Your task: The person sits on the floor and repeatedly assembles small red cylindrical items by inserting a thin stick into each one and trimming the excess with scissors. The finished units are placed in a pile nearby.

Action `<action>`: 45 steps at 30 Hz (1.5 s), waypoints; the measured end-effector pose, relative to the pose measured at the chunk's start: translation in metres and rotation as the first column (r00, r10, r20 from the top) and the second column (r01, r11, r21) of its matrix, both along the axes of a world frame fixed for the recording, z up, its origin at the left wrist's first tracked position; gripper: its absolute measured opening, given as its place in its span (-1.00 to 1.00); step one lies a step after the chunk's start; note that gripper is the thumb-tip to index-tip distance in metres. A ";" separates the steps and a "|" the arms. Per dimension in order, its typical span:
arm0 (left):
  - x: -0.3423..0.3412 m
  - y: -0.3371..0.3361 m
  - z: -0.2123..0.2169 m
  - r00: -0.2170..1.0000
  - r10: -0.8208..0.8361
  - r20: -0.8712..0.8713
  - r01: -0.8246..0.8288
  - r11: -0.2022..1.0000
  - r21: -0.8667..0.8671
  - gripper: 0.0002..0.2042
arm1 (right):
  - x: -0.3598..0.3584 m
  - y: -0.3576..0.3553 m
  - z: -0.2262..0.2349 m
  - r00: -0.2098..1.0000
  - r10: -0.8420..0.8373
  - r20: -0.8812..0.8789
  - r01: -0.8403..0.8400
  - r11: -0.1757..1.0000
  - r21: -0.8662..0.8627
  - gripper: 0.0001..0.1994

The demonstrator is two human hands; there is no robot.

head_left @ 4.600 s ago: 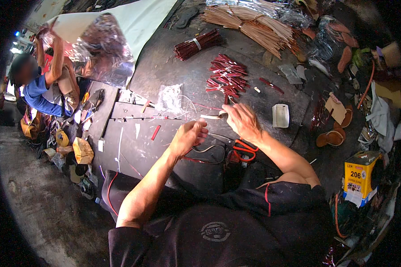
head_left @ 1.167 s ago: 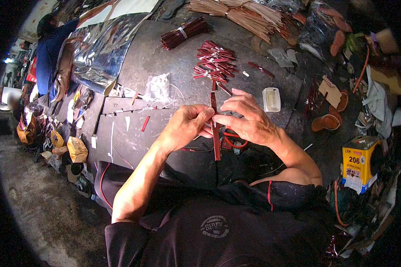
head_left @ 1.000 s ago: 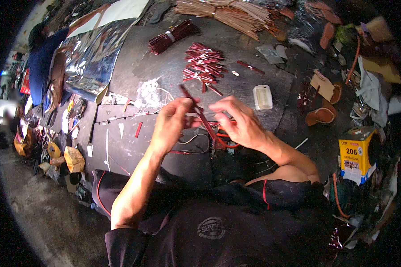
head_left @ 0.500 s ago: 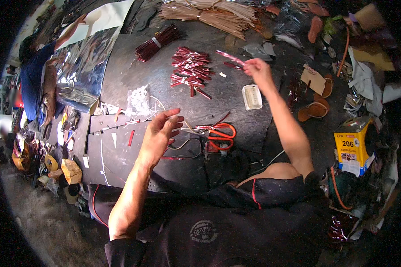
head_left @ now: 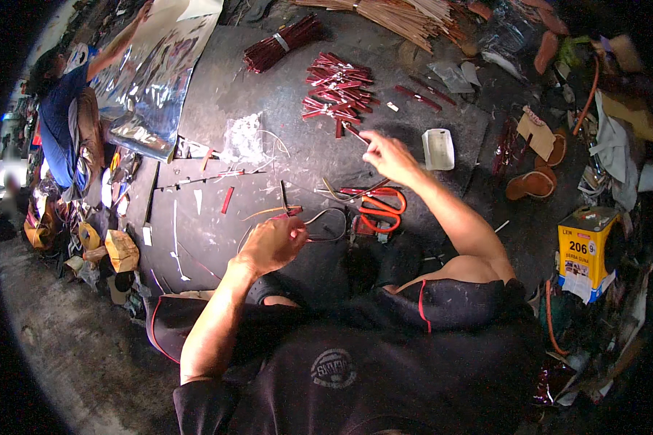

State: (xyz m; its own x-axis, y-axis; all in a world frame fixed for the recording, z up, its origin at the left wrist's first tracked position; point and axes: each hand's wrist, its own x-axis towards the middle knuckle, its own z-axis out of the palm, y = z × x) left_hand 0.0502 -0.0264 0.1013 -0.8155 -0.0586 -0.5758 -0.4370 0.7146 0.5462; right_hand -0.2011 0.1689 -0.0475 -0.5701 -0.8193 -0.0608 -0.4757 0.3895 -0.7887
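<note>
My right hand pinches a short dark red strip at the near edge of a pile of short dark red strips. Lower left, my left hand is closed with its fingers curled; what it grips is hidden. Thin dark and reddish strips show just beyond its fingers, and I cannot tell whether it holds them. Orange-handled scissors rest to the right of that hand. Two loose dark red strips lie right of the pile.
A banded bundle of dark red strips lies behind the pile. Right are a white dish, brown sandals and a yellow tin. Clear plastic lies left. Another person handles a shiny sheet at far left.
My right hand has come left and nearer with a strip, to the pile's near edge. The left hand has lowered and its fingers have closed. The whole view has shifted slightly.
</note>
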 end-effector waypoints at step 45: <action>0.057 -0.017 -0.040 0.953 -0.276 0.124 0.288 0.952 -0.101 -0.74 | -0.051 -0.099 -0.020 0.732 0.126 -0.669 -0.102 0.992 0.076 -0.51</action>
State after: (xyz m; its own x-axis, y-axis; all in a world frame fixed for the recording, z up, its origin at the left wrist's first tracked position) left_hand 0.1075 -0.0435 0.0611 -0.7425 0.0928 -0.6634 -0.2596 0.8731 0.4127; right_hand -0.2517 0.0701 -0.0676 -0.3751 -0.8855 0.2743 -0.9191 0.3166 -0.2347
